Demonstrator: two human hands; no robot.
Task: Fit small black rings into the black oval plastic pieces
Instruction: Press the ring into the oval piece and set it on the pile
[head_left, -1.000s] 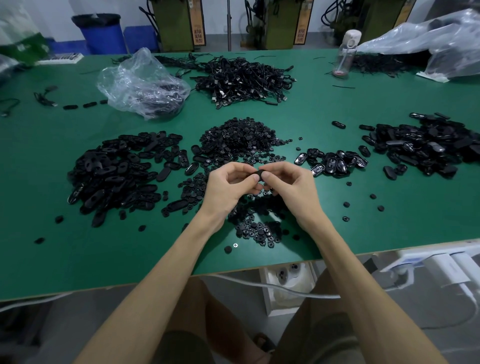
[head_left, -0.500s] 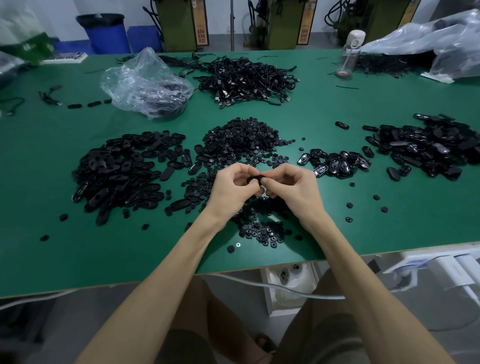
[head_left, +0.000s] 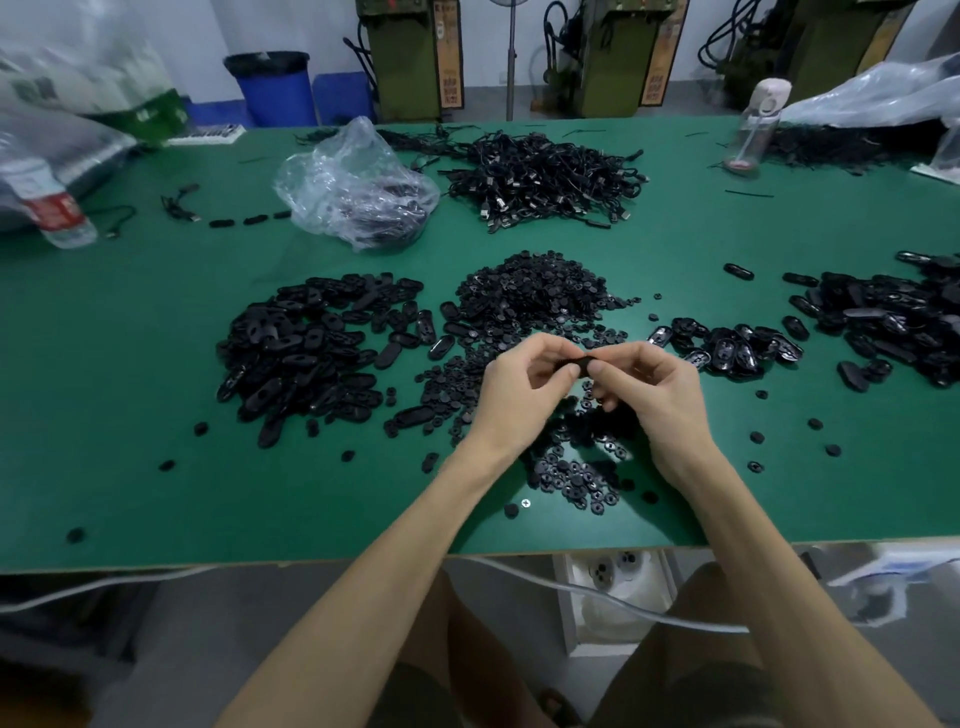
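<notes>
Pinching a small black oval plastic piece (head_left: 577, 364) between them, the left hand (head_left: 519, 384) and the right hand (head_left: 654, 395) are meeting just above the green tabletop (head_left: 156, 467), both with fingers curled tightly onto the part. The thumbs and forefingers are covering most of it, so I cannot tell whether a ring is sitting in it yet. Judging by the grip, the person is probably pressing one home, working the two hands against each other because the part is too small to steady on the surface.

Directly under the hands a loose scatter of small black rings (head_left: 576, 478) is lying within easy reach, and just beyond the knuckles a heaped mound of rings (head_left: 535, 296) is feeding it. To the left a broad pile of black ovals (head_left: 306, 348) is waiting, seemingly the unfilled stock. To the right a smaller cluster of glossy ovals (head_left: 727, 348) is lying, likely the finished ones, with a bigger heap (head_left: 893, 322) beyond it. Farther back a crumpled clear plastic bag (head_left: 353, 182) and a tangle of black cables (head_left: 540, 176) are sitting well apart from the work.
</notes>
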